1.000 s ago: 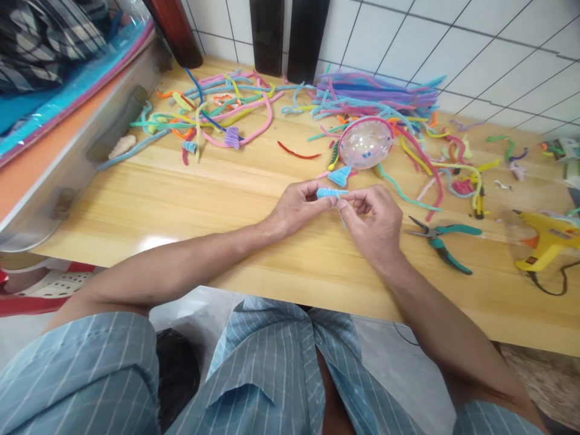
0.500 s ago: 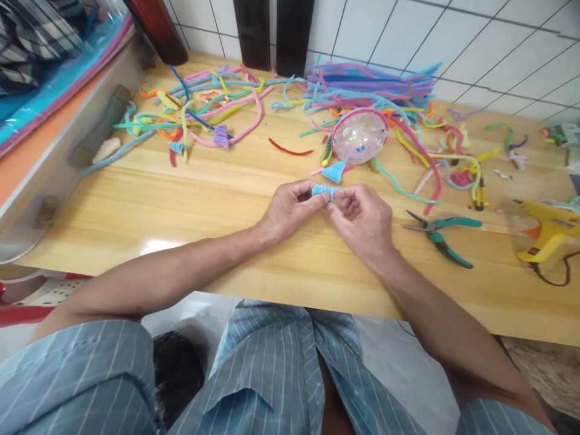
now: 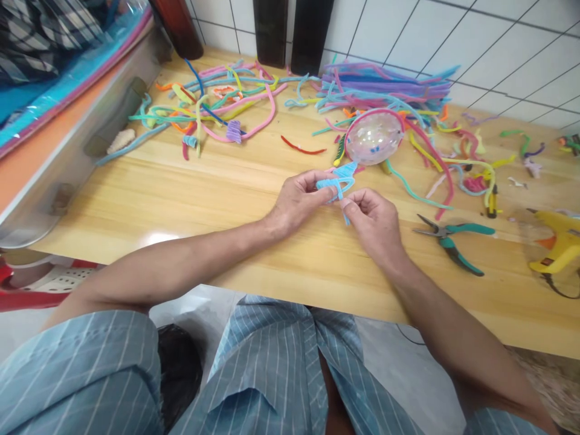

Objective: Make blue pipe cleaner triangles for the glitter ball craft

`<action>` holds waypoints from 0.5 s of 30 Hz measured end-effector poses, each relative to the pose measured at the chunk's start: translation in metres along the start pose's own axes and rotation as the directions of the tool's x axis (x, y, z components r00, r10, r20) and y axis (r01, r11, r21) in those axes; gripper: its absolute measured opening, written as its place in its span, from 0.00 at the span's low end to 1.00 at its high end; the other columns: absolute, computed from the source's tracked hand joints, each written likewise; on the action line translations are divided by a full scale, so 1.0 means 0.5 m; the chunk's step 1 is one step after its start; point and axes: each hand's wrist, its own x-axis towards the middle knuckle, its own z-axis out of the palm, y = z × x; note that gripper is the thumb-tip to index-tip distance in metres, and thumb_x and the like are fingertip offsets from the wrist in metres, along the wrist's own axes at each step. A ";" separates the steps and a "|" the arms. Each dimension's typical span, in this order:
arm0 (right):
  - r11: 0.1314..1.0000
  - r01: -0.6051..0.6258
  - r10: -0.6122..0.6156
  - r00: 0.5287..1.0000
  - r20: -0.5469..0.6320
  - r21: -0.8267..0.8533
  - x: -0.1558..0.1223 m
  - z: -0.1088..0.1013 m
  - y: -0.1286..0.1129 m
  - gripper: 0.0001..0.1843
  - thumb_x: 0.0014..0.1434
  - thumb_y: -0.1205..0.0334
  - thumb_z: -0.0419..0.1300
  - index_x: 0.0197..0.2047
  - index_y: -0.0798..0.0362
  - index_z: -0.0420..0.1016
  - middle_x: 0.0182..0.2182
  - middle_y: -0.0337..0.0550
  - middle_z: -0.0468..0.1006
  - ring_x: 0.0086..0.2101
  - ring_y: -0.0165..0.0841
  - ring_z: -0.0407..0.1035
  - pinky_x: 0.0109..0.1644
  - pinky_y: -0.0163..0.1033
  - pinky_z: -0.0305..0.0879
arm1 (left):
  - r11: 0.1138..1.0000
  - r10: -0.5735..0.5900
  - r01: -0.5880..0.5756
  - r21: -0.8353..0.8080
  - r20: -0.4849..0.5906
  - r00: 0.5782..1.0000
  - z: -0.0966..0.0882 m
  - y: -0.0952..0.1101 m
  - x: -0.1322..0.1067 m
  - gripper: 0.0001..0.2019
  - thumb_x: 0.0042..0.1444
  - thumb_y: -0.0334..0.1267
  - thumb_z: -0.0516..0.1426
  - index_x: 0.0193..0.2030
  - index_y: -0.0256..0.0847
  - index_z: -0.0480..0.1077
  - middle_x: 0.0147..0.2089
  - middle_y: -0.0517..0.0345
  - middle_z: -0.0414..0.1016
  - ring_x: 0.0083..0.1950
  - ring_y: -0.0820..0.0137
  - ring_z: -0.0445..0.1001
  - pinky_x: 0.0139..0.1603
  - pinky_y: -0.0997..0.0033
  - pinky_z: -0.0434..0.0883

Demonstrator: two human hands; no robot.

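Note:
My left hand [image 3: 296, 202] and my right hand [image 3: 374, 220] meet over the middle of the wooden table [image 3: 190, 199]. Both pinch a light blue pipe cleaner [image 3: 334, 184] that is wound into a small coil. The left fingers grip the coiled part. The right thumb and forefinger hold its loose end, which hangs down between the hands. Just beyond the hands lies a small blue pipe-cleaner cone [image 3: 347, 168]. Behind it rests a clear ball with a pink rim [image 3: 374, 137].
Loose coloured pipe cleaners [image 3: 217, 109] are strewn across the far half of the table, with a bundle [image 3: 385, 90] by the tiled wall. Teal-handled pliers [image 3: 453, 238] and a yellow glue gun [image 3: 559, 251] lie at the right. A metal rail [image 3: 67, 157] borders the left.
The coil has loosened a little: its end now hangs between my hands, and my right hand has dropped slightly below the left. The camera view has shifted a little.

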 end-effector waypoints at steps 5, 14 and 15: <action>0.997 -0.035 0.034 0.999 0.024 0.067 0.004 0.005 0.004 0.11 0.61 0.55 0.67 0.31 0.48 0.74 0.23 0.34 0.73 0.25 0.30 0.64 0.31 0.38 0.61 | 0.999 0.048 -0.048 0.018 -0.008 0.999 0.001 -0.005 0.003 0.17 0.50 0.45 0.78 0.42 0.39 0.84 0.44 0.55 0.88 0.53 0.64 0.84 0.60 0.64 0.76; 0.993 -0.047 0.044 0.998 0.034 0.110 0.006 0.012 0.007 0.11 0.60 0.53 0.67 0.30 0.47 0.74 0.24 0.35 0.74 0.26 0.30 0.65 0.31 0.38 0.63 | 0.998 0.047 -0.047 0.035 -0.014 0.999 0.002 -0.008 0.006 0.15 0.50 0.44 0.78 0.40 0.39 0.83 0.43 0.56 0.88 0.54 0.63 0.84 0.63 0.62 0.76; 0.991 -0.049 0.045 0.998 0.037 0.122 0.006 0.012 0.007 0.11 0.59 0.53 0.67 0.30 0.47 0.74 0.24 0.35 0.75 0.26 0.30 0.65 0.31 0.38 0.63 | 0.999 0.046 -0.046 0.030 -0.011 0.999 0.002 -0.008 0.005 0.15 0.51 0.43 0.78 0.40 0.39 0.83 0.43 0.56 0.88 0.54 0.64 0.84 0.63 0.62 0.76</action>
